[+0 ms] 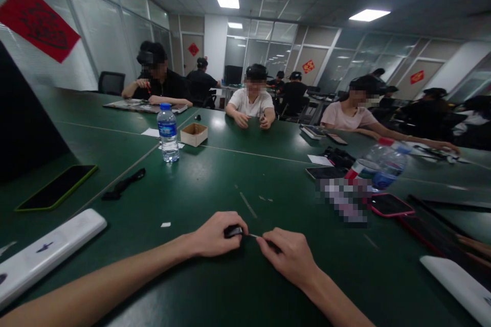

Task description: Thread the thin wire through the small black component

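My left hand (219, 233) is wrapped round a small, shiny black object (233, 231), just above or on the green table (199, 184). From it a thin, pale strip (252, 235) runs across to my right hand (288, 254), whose thumb and forefinger pinch its end. The exact kind of the black object does not show, since my fingers cover much of it. My two hands are a short gap apart, with both forearms reaching in from the lower edge.
A water bottle (168, 135) stands near a small open box (194, 134). At left lie a phone (57, 187), a black strap (125, 184) and a long white device (53, 253). More bottles (389, 168) and a pink-edged phone (392, 205) are at right. Several people sit around.
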The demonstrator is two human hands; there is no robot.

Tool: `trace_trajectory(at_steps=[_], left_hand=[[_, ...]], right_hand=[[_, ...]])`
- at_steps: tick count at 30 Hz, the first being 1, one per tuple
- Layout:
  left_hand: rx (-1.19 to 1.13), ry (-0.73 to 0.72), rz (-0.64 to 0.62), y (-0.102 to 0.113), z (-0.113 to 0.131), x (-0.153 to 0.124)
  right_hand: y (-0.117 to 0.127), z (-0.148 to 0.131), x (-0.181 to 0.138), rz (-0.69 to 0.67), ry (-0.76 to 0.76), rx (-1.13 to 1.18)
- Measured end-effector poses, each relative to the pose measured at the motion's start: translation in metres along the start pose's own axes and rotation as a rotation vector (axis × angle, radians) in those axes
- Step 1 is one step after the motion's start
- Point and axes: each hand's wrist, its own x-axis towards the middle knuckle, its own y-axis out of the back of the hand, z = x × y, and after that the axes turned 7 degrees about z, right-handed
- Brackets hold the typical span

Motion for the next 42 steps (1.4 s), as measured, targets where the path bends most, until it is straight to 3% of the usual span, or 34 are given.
trace_trajectory(at_steps=[11,19,28,42], left_hand=[[-0.122,0.117,-0.053,0.006,0.000,0.003],[-0.255,0.188,0.027,0.002,-0.007,-0.001],[-0.151,0.207,-0.003,0.005,-0.004,-0.001],[-0.069,0.066,0.001,0.002,-0.010,-0.001]], right_hand=[[-0.004,0.002,0.002,-0.002,0.018,-0.066],[-0.002,0.004,0.001,-0.014,-0.009,-0.077],[-0.003,0.004,0.002,-0.031,-0.010,-0.069],[-0.001,0.006,0.004,0.008,-0.049,-0.058]])
